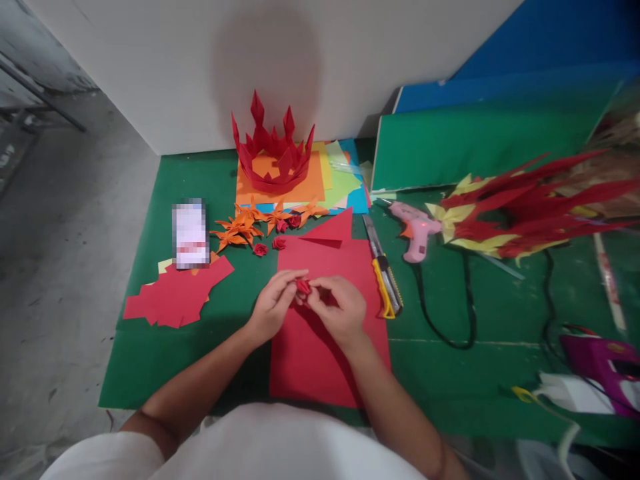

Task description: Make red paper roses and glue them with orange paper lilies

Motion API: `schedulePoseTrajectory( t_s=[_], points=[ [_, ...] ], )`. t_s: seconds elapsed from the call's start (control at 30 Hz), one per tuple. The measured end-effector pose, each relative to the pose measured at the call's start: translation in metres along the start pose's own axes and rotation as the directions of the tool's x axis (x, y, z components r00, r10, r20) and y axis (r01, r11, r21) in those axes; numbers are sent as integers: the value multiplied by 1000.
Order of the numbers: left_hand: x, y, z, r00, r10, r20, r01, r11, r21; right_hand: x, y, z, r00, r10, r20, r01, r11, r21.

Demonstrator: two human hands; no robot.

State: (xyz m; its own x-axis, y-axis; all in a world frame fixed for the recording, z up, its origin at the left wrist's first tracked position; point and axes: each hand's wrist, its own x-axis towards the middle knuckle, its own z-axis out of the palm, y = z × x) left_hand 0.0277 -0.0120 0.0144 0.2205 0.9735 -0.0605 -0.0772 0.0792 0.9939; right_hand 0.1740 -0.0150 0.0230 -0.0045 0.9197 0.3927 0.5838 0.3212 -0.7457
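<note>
Over red paper (315,373), both hands' fingers (285,293) (325,305) pinch what seems a rosette (303,287).

The left hand (273,305) and right hand (346,307) fill the room above the rectangular red paper sheet (320,377). Along the near edge of the flat green desk (450,393), right of the forearms, a hand could pass. Farther in, the yellow-handled cutter knife (383,277), pink glue gun (419,233) and looped black cord (473,323) obstruct; a spiky red paper crown (273,184) bars the far edge.
</note>
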Motion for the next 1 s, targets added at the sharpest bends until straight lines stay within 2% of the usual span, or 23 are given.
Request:
schedulePoseTrajectory(
  t_s=[0.13,0.23,0.33,0.5,0.7,0.83,1.0],
  points=[
    [1,-4,0,993,-43,-106,24,984,-177,2,-2,-1,999,-38,24,38,999,-3],
    [2,-6,1,990,-30,-138,5,984,-179,3,-2,-1,1000,5,23,-6,999,37],
    [2,-6,0,987,33,-159,-48,994,-93,2,0,0,1000,18,19,-19,998,53],
    [2,-5,-4,974,187,-125,-171,977,124,2,0,0,999,25,40,-27,999,45],
    [1,-4,-4,964,255,-70,-230,940,251,2,-2,-1,996,80,33,-82,995,60],
    [0,-3,-5,966,256,-27,-241,937,255,0,0,-2,1000,-14,-1,14,1000,9],
    [4,3,-11,992,125,20,-127,977,173,1,3,-5,980,-198,2,198,979,-46]
  ],
)
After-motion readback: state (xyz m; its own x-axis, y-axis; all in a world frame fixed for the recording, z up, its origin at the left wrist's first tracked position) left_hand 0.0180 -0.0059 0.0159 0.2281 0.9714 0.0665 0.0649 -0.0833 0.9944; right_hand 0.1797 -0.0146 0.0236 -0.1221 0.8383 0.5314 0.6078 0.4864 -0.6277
